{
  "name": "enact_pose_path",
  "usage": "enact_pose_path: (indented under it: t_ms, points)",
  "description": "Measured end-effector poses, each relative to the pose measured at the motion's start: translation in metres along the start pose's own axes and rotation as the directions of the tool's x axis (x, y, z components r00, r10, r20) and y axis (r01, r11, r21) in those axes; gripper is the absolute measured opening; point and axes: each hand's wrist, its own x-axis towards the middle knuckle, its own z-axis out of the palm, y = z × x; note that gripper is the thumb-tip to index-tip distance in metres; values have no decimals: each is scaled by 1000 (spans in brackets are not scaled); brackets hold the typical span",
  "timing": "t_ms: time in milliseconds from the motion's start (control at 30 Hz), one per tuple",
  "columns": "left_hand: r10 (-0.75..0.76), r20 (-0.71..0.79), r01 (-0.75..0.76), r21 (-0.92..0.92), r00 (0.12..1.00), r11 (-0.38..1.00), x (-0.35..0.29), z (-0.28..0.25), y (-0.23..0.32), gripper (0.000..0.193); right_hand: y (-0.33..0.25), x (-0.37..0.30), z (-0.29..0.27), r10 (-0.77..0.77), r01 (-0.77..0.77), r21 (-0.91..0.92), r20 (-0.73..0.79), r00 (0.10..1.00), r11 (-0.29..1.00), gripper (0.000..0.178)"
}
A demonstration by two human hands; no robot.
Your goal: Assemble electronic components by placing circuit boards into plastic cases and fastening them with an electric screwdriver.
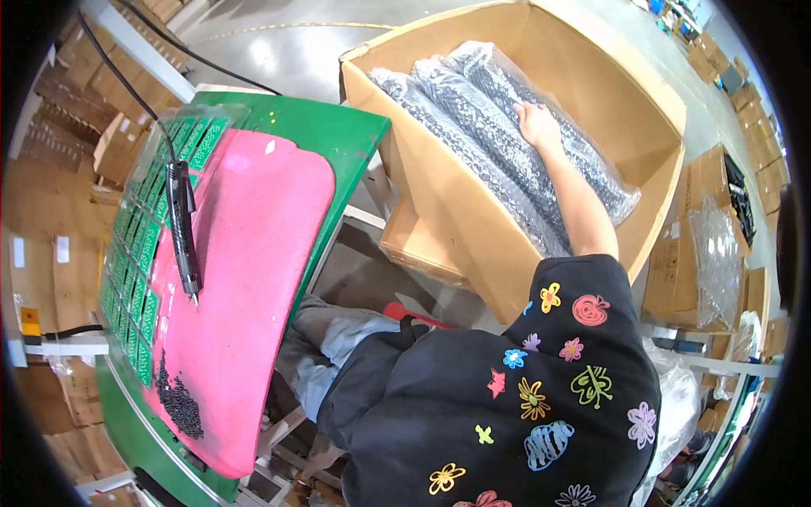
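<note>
My right hand point(538, 127) reaches into a large open cardboard box point(456, 203). Its fingers are curled onto the clear plastic of a long bag point(574, 139) filled with small dark pieces. Two similar bags, a middle bag point(481, 118) and an outer bag point(422, 118), lie alongside it, slanting across the box. What the pieces are is too small to make out. My left hand is out of sight.
Left of me stands a green worktop point(346, 135) with a pink mat point(270, 194). On it are an electric screwdriver point(182, 220) on a cable, green circuit boards point(135, 270) under clear plastic, and a pile of small black parts point(179, 401). More cartons point(676, 262) stand at right.
</note>
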Motion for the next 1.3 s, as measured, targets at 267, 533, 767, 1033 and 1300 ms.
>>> enact_pose_path:
  t_ms: [267, 533, 767, 1033, 1300]
  points:
    - [500, 408, -645, 505, 764, 573, 68, -72, -48, 15, -54, 18, -120, -84, 83, -188, 1, 996, 979, 48]
    - [513, 648, -825, 402, 563, 397, 75, -4, -92, 15, -68, 16, -214, -311, 439, 61, -618, 722, 897, 40]
    - [330, 815, -862, 357, 476, 361, -8, 92, -122, 16, -103, -90, -81, -424, 400, -350, 9, 906, 847, 82]
    - [-200, 920, -208, 279, 336, 937, -163, 163, -118, 8, -107, -78, -114, -179, 202, -109, 188, 966, 973, 44]
    - [-142, 989, -226, 150, 50, 963, -187, 168, -112, 7, -152, -99, -251, -201, 498, 450, -560, 804, 741, 52]
